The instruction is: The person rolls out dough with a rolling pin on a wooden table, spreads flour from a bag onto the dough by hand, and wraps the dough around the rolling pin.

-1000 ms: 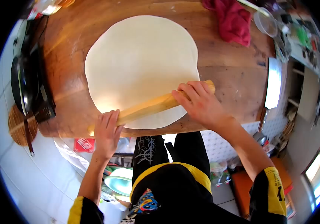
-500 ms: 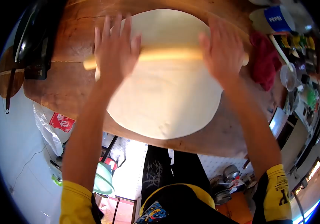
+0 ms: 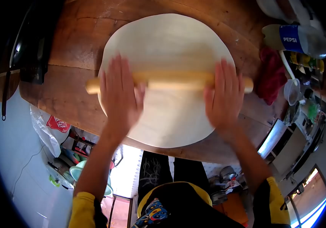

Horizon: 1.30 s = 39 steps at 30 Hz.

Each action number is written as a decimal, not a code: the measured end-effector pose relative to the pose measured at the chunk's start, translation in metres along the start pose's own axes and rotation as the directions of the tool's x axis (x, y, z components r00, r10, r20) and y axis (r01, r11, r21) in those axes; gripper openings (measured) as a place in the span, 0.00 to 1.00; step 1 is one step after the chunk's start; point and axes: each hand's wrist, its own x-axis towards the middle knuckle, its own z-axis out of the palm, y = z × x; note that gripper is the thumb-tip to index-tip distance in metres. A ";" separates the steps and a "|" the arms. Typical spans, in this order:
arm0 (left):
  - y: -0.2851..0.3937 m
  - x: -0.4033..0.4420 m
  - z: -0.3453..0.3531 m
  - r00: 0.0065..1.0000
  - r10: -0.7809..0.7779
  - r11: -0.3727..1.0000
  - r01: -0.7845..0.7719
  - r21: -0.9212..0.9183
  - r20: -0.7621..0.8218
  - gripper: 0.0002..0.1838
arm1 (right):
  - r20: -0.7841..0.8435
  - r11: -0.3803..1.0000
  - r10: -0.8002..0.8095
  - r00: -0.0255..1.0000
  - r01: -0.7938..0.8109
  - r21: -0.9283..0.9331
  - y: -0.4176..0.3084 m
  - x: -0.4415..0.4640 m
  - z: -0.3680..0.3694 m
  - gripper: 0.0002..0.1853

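Note:
A wide, roughly round sheet of pale dough [image 3: 170, 121] lies flat on the wooden table [image 3: 72, 87]. Across its middle lies a wooden rolling pin [image 3: 178, 80], level from left to right and blurred by motion. My left hand [image 3: 120, 91] rests flat on the pin near its left end, fingers stretched forward. Near the right end, my right hand [image 3: 224, 91] presses on it the same way, palm down and fingers extended. Both ends of the pin stick out past my hands and the dough's edge.
At the right are a crumpled dark red cloth [image 3: 271, 76], a Pepsi bottle [image 3: 294, 39], a clear cup [image 3: 292, 92] and a cleaver blade [image 3: 272, 137]. A black pan [image 3: 18, 47] stands at the far left. Pots [image 3: 227, 174] sit below the table's front edge.
Since half a second ago, both hands and the pin have moved back toward my body. Earlier the pin lay slanted near the dough's front edge, with my hands curled over it.

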 end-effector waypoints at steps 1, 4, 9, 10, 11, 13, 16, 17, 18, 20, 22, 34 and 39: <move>0.006 -0.028 -0.008 0.998 0.005 1.000 -0.005 -0.006 0.061 0.29 | 0.087 0.999 -0.031 0.996 0.032 -0.009 -0.004 -0.036 -0.010 0.34; -0.011 -0.027 -0.027 0.964 0.110 0.994 -0.106 -0.031 0.243 0.28 | 0.139 0.998 -0.061 0.988 0.062 -0.005 0.006 -0.030 -0.027 0.36; -0.024 0.058 0.001 0.994 0.096 0.993 -0.099 0.057 0.047 0.28 | -0.182 0.996 -0.075 0.980 0.081 0.026 0.027 0.049 0.003 0.31; -0.021 0.046 0.005 0.997 0.064 0.996 -0.067 0.064 0.048 0.29 | -0.114 0.999 -0.027 0.993 0.021 -0.050 0.022 0.039 0.008 0.30; -0.019 0.034 0.006 0.999 0.028 0.997 -0.031 0.076 0.036 0.30 | -0.062 0.991 0.016 0.998 -0.024 -0.133 0.019 0.032 0.013 0.30; 0.000 -0.047 -0.012 0.989 -0.030 0.999 0.035 -0.029 0.147 0.35 | 0.091 0.994 0.008 0.996 0.002 -0.114 -0.007 -0.053 -0.004 0.31; 0.027 -0.091 -0.036 0.975 -0.118 0.992 0.124 -0.020 0.188 0.34 | 0.102 0.999 0.009 0.995 -0.014 0.047 -0.021 -0.083 -0.022 0.33; 0.023 -0.081 -0.027 0.988 -0.100 0.995 0.099 0.011 0.115 0.34 | 0.073 0.995 -0.019 0.997 0.012 0.103 -0.018 -0.085 -0.020 0.34; 0.017 -0.065 -0.019 0.996 -0.075 0.996 0.074 0.042 0.040 0.34 | 0.071 0.995 -0.023 0.997 0.016 0.103 -0.015 -0.070 -0.012 0.34; 0.020 -0.042 -0.009 0.992 -0.127 0.990 0.126 0.062 0.000 0.34 | -0.006 1.000 -0.006 1.000 0.006 -0.012 -0.006 -0.033 0.003 0.37; 0.033 -0.063 -0.011 0.983 -0.181 0.983 0.181 0.033 0.005 0.36 | 0.052 0.998 -0.039 0.998 0.036 0.048 -0.014 -0.078 0.000 0.38; 0.033 -0.116 -0.033 0.985 0.053 0.995 -0.038 -0.096 0.163 0.34 | 0.233 0.984 -0.100 0.967 0.062 0.166 -0.078 -0.171 -0.029 0.39; 0.024 -0.179 -0.062 0.946 0.244 0.960 -0.267 0.085 0.214 0.27 | 0.115 0.956 -0.225 0.968 0.196 0.218 -0.071 -0.209 -0.026 0.31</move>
